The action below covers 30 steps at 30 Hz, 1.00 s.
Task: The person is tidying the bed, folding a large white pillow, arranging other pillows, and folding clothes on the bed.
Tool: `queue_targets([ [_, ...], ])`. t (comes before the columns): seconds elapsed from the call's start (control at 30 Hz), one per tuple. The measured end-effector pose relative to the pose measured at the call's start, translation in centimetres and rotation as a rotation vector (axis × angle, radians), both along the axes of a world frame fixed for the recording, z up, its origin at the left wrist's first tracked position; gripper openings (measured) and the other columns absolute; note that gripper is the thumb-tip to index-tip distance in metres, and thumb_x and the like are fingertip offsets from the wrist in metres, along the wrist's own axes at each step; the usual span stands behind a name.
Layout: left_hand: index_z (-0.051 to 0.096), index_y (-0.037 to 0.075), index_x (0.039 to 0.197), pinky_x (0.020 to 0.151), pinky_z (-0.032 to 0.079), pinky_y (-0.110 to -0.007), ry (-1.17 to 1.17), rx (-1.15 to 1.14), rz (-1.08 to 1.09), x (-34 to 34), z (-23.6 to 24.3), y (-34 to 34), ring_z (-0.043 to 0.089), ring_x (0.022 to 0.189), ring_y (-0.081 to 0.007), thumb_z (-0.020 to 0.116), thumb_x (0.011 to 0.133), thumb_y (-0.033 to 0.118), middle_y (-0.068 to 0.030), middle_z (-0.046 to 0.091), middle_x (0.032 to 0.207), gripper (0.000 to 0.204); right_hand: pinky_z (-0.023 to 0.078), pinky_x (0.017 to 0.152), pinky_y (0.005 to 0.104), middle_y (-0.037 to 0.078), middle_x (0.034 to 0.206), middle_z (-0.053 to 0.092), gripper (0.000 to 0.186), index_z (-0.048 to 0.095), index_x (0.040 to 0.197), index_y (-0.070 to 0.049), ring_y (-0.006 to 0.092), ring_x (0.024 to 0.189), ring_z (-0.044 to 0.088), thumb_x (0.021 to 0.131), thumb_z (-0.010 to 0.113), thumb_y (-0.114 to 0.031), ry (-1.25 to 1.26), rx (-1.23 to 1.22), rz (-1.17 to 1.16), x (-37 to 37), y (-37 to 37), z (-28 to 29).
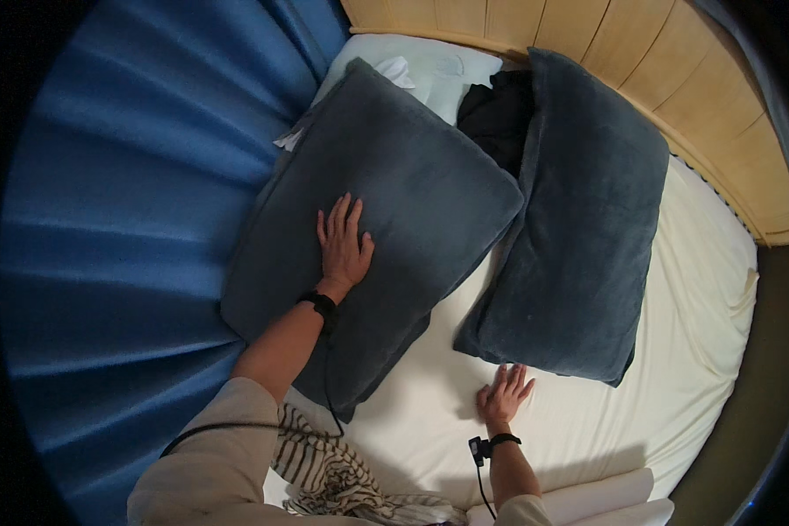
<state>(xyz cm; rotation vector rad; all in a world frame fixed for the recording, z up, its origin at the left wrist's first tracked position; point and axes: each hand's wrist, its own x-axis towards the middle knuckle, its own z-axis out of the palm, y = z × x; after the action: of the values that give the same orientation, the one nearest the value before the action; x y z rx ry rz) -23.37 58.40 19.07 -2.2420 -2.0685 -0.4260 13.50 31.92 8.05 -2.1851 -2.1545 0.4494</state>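
- Across the bed, head view: two dark grey pillows on a cream sheet (579, 430). Left pillow (412, 175) lies slantwise near the blue curtain (140, 202); right pillow (587, 219) lies apart at the near end, their upper parts close together.
- Left hand (345, 254): palm down on the left pillow, fingers extended and slightly spread, nothing gripped.
- Right hand (502, 399): fingers spread over the sheet, nothing gripped. Fingertips reach the near edge of the right pillow; whether they touch it, cannot tell.
- Below the left pillow's near right edge, a dark grey layer (390, 364) shows; second pillow or fold, cannot tell.
- Toward the wooden headboard (587, 26): pale pillow (447, 66), partly under the left pillow; black cloth (500, 118) bunched between the grey pair.
- Near side: striped cloth (333, 469), crumpled by the left forearm.
- Step in hand (judgement): handling the grey pillows on the bed, left palm pressing or steadying, right hand probably a support.
- Demand of a next move (judgement): lifting either pillow would need fingers curled under an edge; flat palms suit only pressing or sliding. Soft filling would likely sag, so a hold at both ends seems safer.
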Motion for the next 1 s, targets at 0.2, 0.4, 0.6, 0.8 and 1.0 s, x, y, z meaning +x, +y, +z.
queue_targets([
  [0.2, 0.028, 0.009, 0.143, 0.114, 0.009, -0.058, 0.015, -0.021, 0.002, -0.1, -2.9, 1.7, 0.025, 0.139, -0.0314, 0.050, 0.085, 0.018, -0.0141, 0.027, 0.148, 0.063, 0.004, 0.112, 0.0653, 0.033, 0.139, 0.033, 0.068, 0.043, 0.131, 0.001, 0.0460, 0.138, 0.019, 0.071, 0.057, -0.029, -0.060, -0.053, 0.041, 0.9, 0.6, -0.7],
  [0.4, 0.029, 0.009, 0.142, 0.115, 0.008, -0.057, -0.020, -0.086, 0.011, -1.1, -4.5, 2.6, 0.025, 0.139, -0.0303, 0.051, 0.081, 0.017, -0.0136, 0.027, 0.149, 0.066, 0.004, 0.111, 0.0672, 0.034, 0.136, 0.035, 0.070, 0.045, 0.128, 0.006, 0.0477, 0.135, 0.023, 0.070, 0.057, -0.031, -0.071, -0.086, 0.045, 0.1, 0.9, -0.2],
  [0.6, 0.032, 0.009, 0.139, 0.115, 0.008, -0.058, -0.083, -0.056, -0.011, -2.1, -6.8, 3.0, 0.026, 0.139, -0.0298, 0.049, 0.079, 0.021, -0.0130, 0.030, 0.147, 0.064, 0.011, 0.106, 0.0688, 0.035, 0.136, 0.030, 0.068, 0.040, 0.130, 0.010, 0.0535, 0.127, 0.023, 0.079, 0.056, -0.033, -0.124, -0.353, 0.139, -0.4, 2.2, 1.7],
  [0.8, 0.031, 0.013, 0.140, 0.114, 0.010, -0.059, -0.056, -0.111, 0.038, -2.8, -7.4, 2.2, 0.027, 0.138, -0.0297, 0.036, 0.087, 0.023, -0.0117, 0.030, 0.148, 0.054, 0.048, 0.068, 0.0398, 0.016, 0.088, 0.060, 0.017, 0.060, 0.094, -0.006, 0.0295, 0.078, 0.060, 0.078, 0.064, -0.012, 0.617, -0.251, 0.529, -1.7, 18.1, 8.6],
  [1.0, 0.030, 0.014, 0.140, 0.113, 0.011, -0.059, -0.038, -0.083, 0.061, -2.3, -7.4, 2.6, 0.030, 0.137, -0.0298, 0.026, 0.094, 0.030, -0.0117, 0.031, 0.146, 0.050, 0.045, 0.092, 0.0475, 0.023, 0.115, 0.054, 0.042, 0.049, 0.123, -0.004, 0.0398, 0.109, 0.053, 0.084, 0.065, -0.012, 0.550, 0.241, 0.350, -5.5, 48.2, 10.8],
])
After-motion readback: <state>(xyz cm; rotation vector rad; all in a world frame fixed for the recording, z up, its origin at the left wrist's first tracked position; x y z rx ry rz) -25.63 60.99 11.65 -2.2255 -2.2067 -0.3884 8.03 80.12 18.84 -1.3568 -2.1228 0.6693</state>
